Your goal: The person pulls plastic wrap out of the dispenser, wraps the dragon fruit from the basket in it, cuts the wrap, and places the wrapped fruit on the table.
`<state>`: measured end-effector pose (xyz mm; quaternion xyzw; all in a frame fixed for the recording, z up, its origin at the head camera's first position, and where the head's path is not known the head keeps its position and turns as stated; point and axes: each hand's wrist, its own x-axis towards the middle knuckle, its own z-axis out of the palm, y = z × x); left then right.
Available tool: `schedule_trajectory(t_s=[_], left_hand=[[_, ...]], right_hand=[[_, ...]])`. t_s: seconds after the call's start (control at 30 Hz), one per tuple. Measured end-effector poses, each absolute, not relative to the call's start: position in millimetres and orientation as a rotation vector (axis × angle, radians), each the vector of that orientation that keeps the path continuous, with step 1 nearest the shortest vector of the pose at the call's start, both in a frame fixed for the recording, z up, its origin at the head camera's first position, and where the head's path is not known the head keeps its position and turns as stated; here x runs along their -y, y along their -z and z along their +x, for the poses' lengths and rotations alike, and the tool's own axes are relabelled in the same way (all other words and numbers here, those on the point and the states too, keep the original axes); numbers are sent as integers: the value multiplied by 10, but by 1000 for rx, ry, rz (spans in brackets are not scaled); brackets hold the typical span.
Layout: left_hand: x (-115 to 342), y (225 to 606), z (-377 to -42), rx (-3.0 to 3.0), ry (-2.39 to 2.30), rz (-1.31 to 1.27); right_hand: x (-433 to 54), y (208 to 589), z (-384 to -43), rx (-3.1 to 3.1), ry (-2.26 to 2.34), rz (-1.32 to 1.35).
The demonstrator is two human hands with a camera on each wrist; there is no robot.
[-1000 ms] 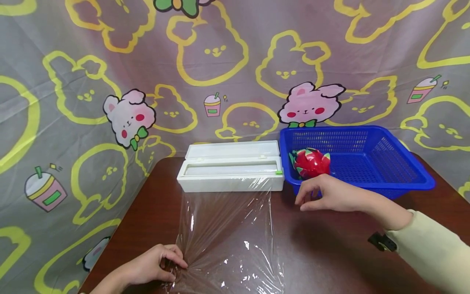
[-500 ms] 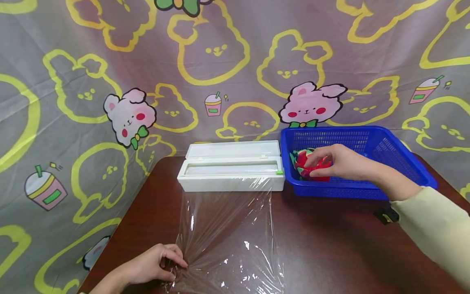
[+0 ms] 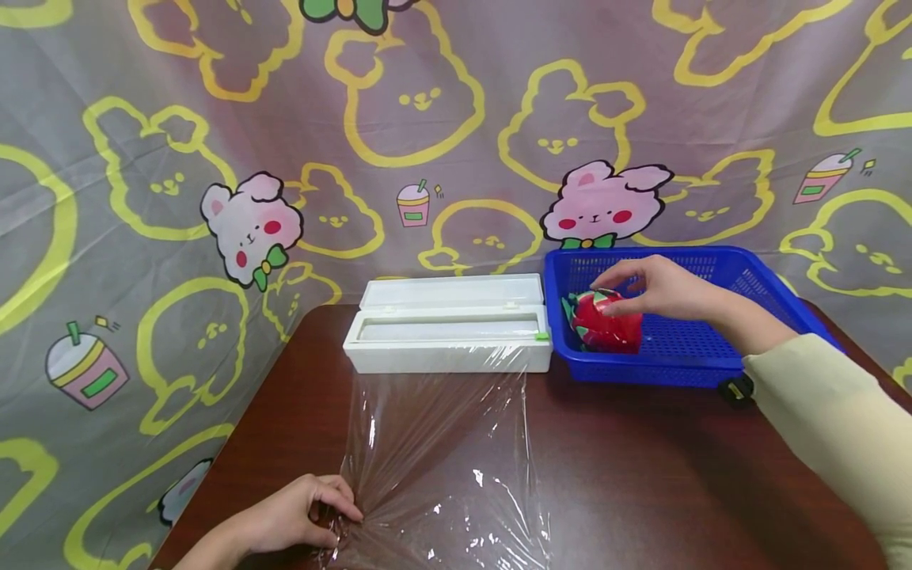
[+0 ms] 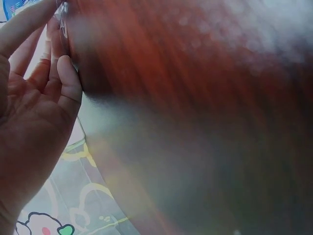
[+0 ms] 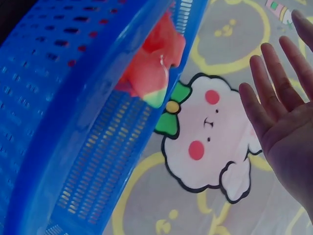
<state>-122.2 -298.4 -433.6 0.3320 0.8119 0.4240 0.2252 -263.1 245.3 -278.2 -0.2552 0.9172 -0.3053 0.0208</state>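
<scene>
Fingers (image 5: pixel 279 73) spread, empty: right hand (image 3: pixel 666 291) had moved over red fruit (image 3: pixel 613 331) in blue basket (image 3: pixel 641 370), 3 o'clock | left hand (image 3: pixel 295 514) pinched film (image 3: pixel 435 443), 7 o'clock | fruit seemed reachable, ungrasped

A grey, faintly pinkish cloth (image 3: pixel 492 39) hangs behind the counter (image 3: pixel 606 459) and along its left side, creased and printed with yellow animal outlines (image 3: pixel 420 99), red-cheeked rabbit heads (image 3: pixel 602 206) with green bows, and pink drink cups (image 3: pixel 413 206) with green straws. The counter is dark reddish brown, round-cornered at far left, dully glossy, with a soft shadow (image 3: pixel 741 475) across its right part.
</scene>
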Motion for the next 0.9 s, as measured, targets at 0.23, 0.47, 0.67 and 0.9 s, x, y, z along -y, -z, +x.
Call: schedule_trajectory(t_s=[0.23, 0.47, 0.67, 0.9], left_hand=[[2984, 4330, -1218, -2239, -1173, 913], [2995, 4342, -1227, -2234, -1171, 910], [2994, 4352, -1229, -2222, -1182, 904], [2983, 4340, -1227, -2205, -1194, 880]], right_hand=[[-2515, 2879, -2814, -2804, 911, -733], [-2518, 3047, -2929, -2810, 832, -732], [-2508, 3163, -3034, -2832, 764, -632], [-2501, 3295, -3103, -2839, 725, -555]])
